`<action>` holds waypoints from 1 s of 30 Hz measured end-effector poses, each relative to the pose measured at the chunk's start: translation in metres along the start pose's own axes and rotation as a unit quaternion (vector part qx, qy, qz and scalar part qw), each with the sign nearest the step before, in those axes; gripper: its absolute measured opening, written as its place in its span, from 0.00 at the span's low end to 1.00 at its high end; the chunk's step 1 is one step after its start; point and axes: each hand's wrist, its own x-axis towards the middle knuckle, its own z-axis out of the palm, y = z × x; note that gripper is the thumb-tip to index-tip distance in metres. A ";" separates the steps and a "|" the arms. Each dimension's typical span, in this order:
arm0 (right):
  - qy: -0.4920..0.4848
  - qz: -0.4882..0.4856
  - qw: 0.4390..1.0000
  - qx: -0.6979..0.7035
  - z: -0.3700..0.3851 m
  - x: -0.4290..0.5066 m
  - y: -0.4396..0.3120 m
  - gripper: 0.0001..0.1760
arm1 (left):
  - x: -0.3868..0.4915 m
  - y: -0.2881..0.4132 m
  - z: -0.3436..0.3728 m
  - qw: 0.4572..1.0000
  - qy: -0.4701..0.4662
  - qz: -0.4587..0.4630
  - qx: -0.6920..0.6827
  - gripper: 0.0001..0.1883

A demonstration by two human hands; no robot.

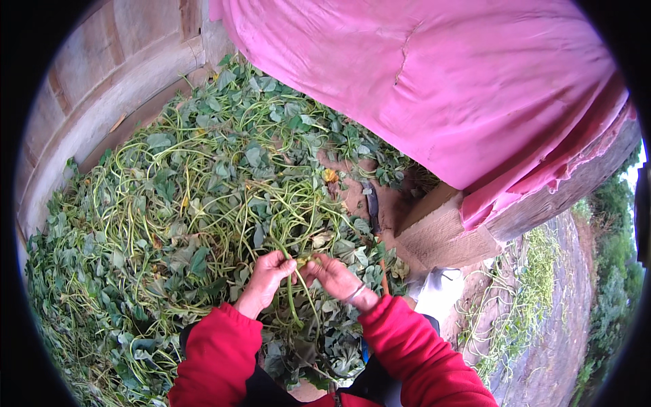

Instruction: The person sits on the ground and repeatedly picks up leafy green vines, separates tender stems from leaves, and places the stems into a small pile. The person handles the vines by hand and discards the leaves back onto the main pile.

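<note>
In the head view, my left hand (269, 275) pinches a green vine stem (291, 300) between thumb and fingers, at the lower middle. The stem hangs down below the hand. Close beside it, my right hand (333, 277), with a bracelet at the wrist, has its fingertips closed on a small yellowish-green piece of the plant (303, 261). Both hands are over a large heap of leafy green vines (168, 203) with long pale stems and some yellowed leaves.
A pink cloth (407, 86) covers the upper right, over a wooden beam (564, 203) and block (447, 234). A dark-bladed tool (372, 203) lies right of the heap. A wall (101, 96) curves along the left. More stems (529, 290) lie at right.
</note>
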 end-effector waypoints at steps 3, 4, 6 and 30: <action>-0.029 -0.023 0.999 0.000 0.005 0.000 0.010 0.15 | 0.004 -0.007 0.003 1.000 0.024 0.007 0.016 0.04; -0.046 -0.001 0.999 0.010 0.005 -0.002 0.004 0.15 | 0.005 -0.010 0.001 0.999 0.028 0.016 0.026 0.04; -0.036 0.059 0.996 0.063 0.012 -0.006 -0.008 0.12 | 0.007 -0.015 -0.001 0.998 0.033 0.032 0.045 0.04; -0.067 -0.003 0.993 -0.099 -0.005 0.004 0.003 0.15 | 0.011 0.017 -0.013 0.996 0.054 0.049 0.052 0.10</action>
